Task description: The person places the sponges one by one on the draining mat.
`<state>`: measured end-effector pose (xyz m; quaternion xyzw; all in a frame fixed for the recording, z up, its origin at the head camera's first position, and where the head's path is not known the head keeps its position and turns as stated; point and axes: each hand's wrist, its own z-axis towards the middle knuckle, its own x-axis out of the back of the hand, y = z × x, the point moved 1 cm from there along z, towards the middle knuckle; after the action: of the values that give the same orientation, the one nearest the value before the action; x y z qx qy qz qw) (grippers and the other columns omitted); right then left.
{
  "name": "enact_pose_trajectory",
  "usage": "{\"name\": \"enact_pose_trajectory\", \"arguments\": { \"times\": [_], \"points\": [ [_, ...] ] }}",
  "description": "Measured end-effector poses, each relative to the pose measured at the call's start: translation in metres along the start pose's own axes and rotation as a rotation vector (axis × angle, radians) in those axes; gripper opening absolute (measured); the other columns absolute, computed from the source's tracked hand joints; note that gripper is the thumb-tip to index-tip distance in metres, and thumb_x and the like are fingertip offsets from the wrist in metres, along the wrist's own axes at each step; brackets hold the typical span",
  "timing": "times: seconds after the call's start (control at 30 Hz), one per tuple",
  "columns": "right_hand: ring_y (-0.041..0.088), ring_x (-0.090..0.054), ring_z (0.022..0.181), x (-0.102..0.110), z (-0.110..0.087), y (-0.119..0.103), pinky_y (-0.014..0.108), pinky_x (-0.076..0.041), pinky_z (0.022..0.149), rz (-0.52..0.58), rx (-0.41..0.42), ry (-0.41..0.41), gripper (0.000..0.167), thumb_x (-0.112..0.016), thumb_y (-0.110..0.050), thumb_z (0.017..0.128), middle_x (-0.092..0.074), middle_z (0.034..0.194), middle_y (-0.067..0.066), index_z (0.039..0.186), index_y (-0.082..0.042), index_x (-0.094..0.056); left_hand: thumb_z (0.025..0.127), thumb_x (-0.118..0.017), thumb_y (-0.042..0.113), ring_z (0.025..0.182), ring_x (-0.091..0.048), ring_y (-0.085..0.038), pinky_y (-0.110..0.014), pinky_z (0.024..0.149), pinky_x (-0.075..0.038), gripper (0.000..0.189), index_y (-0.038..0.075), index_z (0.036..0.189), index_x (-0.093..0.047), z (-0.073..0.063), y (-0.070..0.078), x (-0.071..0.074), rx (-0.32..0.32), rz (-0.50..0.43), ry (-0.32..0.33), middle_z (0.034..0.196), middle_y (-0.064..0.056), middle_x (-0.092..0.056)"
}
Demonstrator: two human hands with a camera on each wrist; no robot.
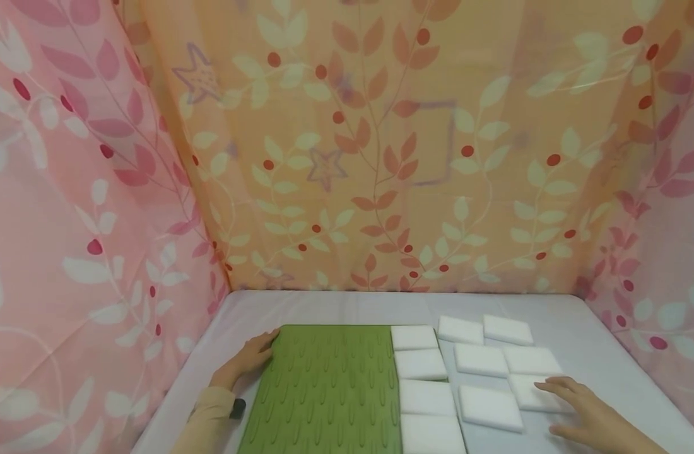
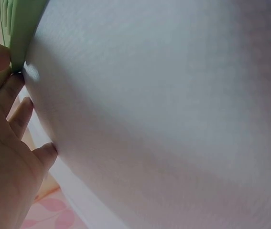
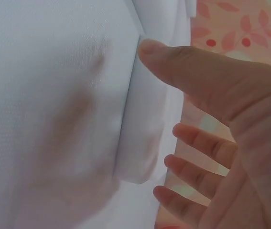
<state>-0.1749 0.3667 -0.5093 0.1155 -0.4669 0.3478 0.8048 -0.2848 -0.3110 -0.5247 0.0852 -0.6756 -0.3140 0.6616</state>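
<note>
A green mat (image 1: 330,391) with raised, elongated bumps lies on the table. My left hand (image 1: 252,354) rests at its far left corner. In the left wrist view, the thumb and a finger touch the edge of the green mat (image 2: 23,33), and the other fingertips rest on the white surface. Above a white sponge-like block (image 1: 531,392) on the right is my right hand (image 1: 582,413), its fingers spread and holding nothing. The right wrist view shows the thumb close to the side of a white block (image 3: 142,119); whether it touches is unclear.
A column of white blocks (image 1: 428,397) lies along the mat's right side. Several more loose white blocks (image 1: 481,359) lie right of it on the white-covered table (image 1: 347,302). Patterned fabric curtains (image 1: 347,157) stand behind and on both sides.
</note>
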Motion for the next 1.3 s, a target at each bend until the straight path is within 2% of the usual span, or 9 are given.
{"name": "enact_pose_trajectory", "arguments": {
  "times": [0.2, 0.3, 0.5, 0.67, 0.8, 0.93, 1.0, 1.17, 1.3],
  "points": [
    [-0.014, -0.033, 0.107, -0.002, 0.0, 0.002, -0.003, -0.025, 0.082, 0.022, 0.009, -0.008, 0.071, -0.087, -0.032, 0.051, -0.049, 0.112, -0.007, 0.115, -0.012, -0.062, 0.088, -0.045, 0.009, 0.128, -0.029, -0.052, -0.067, 0.103, -0.016, 0.053, -0.005, 0.139, -0.036, 0.002, 0.001, 0.0, 0.001, -0.004, 0.001, 0.136, -0.034, -0.039],
    [-0.015, -0.029, 0.109, -0.004, 0.0, 0.004, -0.003, -0.025, 0.079, -0.015, 0.0, -0.011, 0.072, -0.086, -0.035, 0.051, -0.048, 0.114, -0.006, 0.115, -0.014, -0.062, 0.089, -0.045, 0.009, 0.128, -0.029, -0.052, -0.067, 0.103, -0.016, 0.053, -0.005, 0.139, -0.035, 0.0, 0.001, 0.001, 0.009, 0.009, -0.004, 0.137, -0.033, -0.038],
    [-0.012, -0.033, 0.105, -0.006, 0.003, 0.009, 0.0, -0.022, 0.083, -0.039, -0.01, 0.011, 0.072, -0.087, -0.034, 0.047, -0.052, 0.108, -0.003, 0.112, -0.015, -0.063, 0.089, -0.046, 0.008, 0.129, -0.028, -0.053, -0.069, 0.103, -0.012, 0.054, -0.005, 0.14, -0.034, -0.002, 0.002, 0.003, 0.026, -0.008, -0.011, 0.138, -0.033, -0.036],
    [-0.012, -0.033, 0.102, -0.006, 0.004, 0.013, -0.001, -0.022, 0.081, -0.026, -0.066, -0.012, 0.068, -0.086, -0.035, 0.049, -0.052, 0.106, -0.005, 0.111, -0.016, -0.064, 0.089, -0.045, 0.009, 0.13, -0.027, -0.051, -0.069, 0.103, -0.011, 0.055, -0.004, 0.141, -0.032, -0.001, 0.003, 0.003, 0.034, -0.012, -0.021, 0.139, -0.032, -0.035],
    [-0.009, -0.036, 0.099, -0.005, 0.004, 0.018, 0.003, -0.029, 0.076, -0.044, -0.114, -0.04, 0.067, -0.085, -0.038, 0.052, -0.053, 0.106, -0.006, 0.112, -0.018, -0.064, 0.089, -0.045, 0.008, 0.129, -0.028, -0.052, -0.07, 0.102, -0.011, 0.054, -0.004, 0.141, -0.032, -0.001, 0.004, 0.002, 0.031, -0.015, -0.021, 0.139, -0.032, -0.036],
    [-0.005, -0.042, 0.095, -0.006, 0.005, 0.024, 0.003, -0.029, 0.075, -0.043, -0.128, -0.05, 0.065, -0.086, -0.036, 0.052, -0.053, 0.104, -0.007, 0.111, -0.018, -0.065, 0.089, -0.045, 0.008, 0.128, -0.029, -0.052, -0.07, 0.102, -0.012, 0.054, -0.005, 0.14, -0.033, 0.0, 0.005, 0.003, 0.016, -0.005, -0.016, 0.138, -0.033, -0.036],
    [-0.004, -0.043, 0.094, -0.005, 0.006, 0.027, 0.007, -0.035, 0.073, -0.051, -0.126, -0.058, 0.064, -0.086, -0.035, 0.052, -0.053, 0.103, -0.007, 0.11, -0.019, -0.065, 0.089, -0.045, 0.008, 0.128, -0.029, -0.052, -0.07, 0.102, -0.013, 0.054, -0.005, 0.14, -0.033, 0.0, 0.005, 0.003, 0.014, -0.001, -0.014, 0.138, -0.033, -0.037],
    [-0.001, -0.046, 0.09, -0.004, 0.008, 0.031, 0.027, -0.047, 0.063, -0.083, -0.107, -0.064, 0.066, -0.086, -0.036, 0.05, -0.053, 0.1, -0.009, 0.111, -0.019, -0.065, 0.089, -0.045, 0.008, 0.128, -0.03, -0.052, -0.07, 0.102, -0.014, 0.054, -0.005, 0.14, -0.034, -0.001, 0.005, 0.003, 0.018, 0.002, -0.017, 0.138, -0.032, -0.038],
    [-0.002, -0.046, 0.089, -0.002, 0.01, 0.031, 0.028, -0.048, 0.062, -0.079, -0.107, -0.073, 0.066, -0.086, -0.037, 0.05, -0.052, 0.099, -0.01, 0.111, -0.019, -0.065, 0.089, -0.045, 0.008, 0.129, -0.03, -0.051, -0.069, 0.102, -0.015, 0.054, -0.004, 0.14, -0.034, -0.001, 0.005, 0.003, 0.021, -0.003, -0.021, 0.138, -0.031, -0.038]
  ]
}}
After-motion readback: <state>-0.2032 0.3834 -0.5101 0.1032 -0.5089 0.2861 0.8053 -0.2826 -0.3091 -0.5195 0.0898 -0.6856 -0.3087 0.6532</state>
